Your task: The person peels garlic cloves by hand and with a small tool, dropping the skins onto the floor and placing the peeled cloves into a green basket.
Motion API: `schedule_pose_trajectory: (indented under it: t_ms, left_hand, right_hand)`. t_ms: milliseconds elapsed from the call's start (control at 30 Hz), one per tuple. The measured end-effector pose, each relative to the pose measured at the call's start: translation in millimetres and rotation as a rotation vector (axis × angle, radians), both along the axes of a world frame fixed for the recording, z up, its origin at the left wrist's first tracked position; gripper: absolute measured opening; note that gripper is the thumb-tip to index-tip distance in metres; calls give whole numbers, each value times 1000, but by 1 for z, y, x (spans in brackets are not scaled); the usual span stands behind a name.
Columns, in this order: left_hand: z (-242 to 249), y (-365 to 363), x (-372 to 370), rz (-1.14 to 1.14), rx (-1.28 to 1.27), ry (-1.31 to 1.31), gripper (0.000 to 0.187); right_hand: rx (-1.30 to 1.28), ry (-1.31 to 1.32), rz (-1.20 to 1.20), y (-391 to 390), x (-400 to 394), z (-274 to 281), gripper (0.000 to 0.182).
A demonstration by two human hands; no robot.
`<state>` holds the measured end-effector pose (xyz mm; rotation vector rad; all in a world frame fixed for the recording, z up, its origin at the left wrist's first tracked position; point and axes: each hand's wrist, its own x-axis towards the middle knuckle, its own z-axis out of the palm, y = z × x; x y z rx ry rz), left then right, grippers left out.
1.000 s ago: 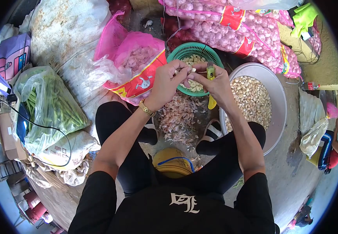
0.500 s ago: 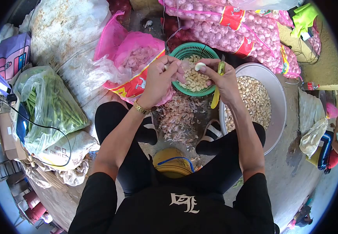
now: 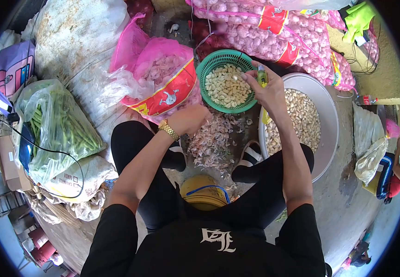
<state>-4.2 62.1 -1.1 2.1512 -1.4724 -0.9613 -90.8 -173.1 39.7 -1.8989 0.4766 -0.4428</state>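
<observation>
My right hand (image 3: 269, 90) is closed around a yellow-green knife (image 3: 262, 78) at the right rim of the green basket (image 3: 203, 92). Peeled garlic cloves (image 3: 227, 87) lie in that basket. A pale spot near my right fingertips may be a clove; I cannot tell if it is held. My left hand (image 3: 190, 119), a gold watch on its wrist, hovers over the left part of the garlic skins (image 3: 211, 141) on the floor, with its fingers bent and partly hidden. To the right stands a pale basin (image 3: 330, 138) of unpeeled cloves (image 3: 299, 117).
A pink mesh bag (image 3: 163, 57) lies left of the basket. Full garlic sacks (image 3: 297, 44) are stacked behind. At the left is a clear bag of green beans (image 3: 63, 124). A yellow container (image 3: 204, 191) stands between my legs. Part of a person (image 3: 396, 182) shows far right.
My left hand has moved down and left, away from the basket to the skins. My right hand has shifted slightly right, and the knife has turned in it.
</observation>
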Motion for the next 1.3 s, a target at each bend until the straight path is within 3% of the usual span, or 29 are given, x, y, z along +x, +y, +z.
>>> schedule_pose_trajectory:
  t_ms: [33, 167, 233, 367, 433, 467, 500, 533, 700, 933, 1067, 1233, 1300]
  left_hand:
    - [-5, 2, -4, -32, -92, -72, 12]
    - [-21, -2, 3, -174, -65, -6, 17]
    - [-12, -11, -2, -34, 70, -16, 25]
    - [6, -17, -3, 11, 18, -15, 36]
    - [13, -20, 2, 162, -125, 592, 39]
    - [16, -22, 5, 160, -124, 591, 39]
    - [19, -23, 8, 182, -207, 753, 38]
    - [21, -23, 11, 204, -291, 915, 37]
    - [30, -25, 16, 395, -402, 977, 26]
    - [35, -37, 12, 630, -634, 965, 19]
    - [41, -37, 14, 628, -662, 864, 16]
    - [50, -36, 12, 593, -612, 830, 43]
    - [52, -35, 11, 565, -570, 878, 45]
  right_hand:
    - [1, 2, 0, -1, 1, -1, 48]
    - [75, 9, -7, -4, 1, 0, 46]
    - [126, 30, -3, -1, 1, 5, 47]
    - [112, 98, -40, -2, 1, 9, 42]
    - [142, 124, -54, -1, 0, 13, 40]
    - [325, 103, -15, 1, -3, 16, 37]
    - [507, 82, 24, 2, -6, 19, 35]
    - [506, 82, 22, 2, -7, 20, 35]
    - [414, 93, 212, 0, -8, 14, 27]
    - [393, 37, 264, 4, -7, 20, 29]
    - [321, 53, 268, 11, -7, 21, 30]
    - [344, 40, 287, 16, -7, 22, 25]
    - [223, -50, 297, 17, -5, 12, 24]
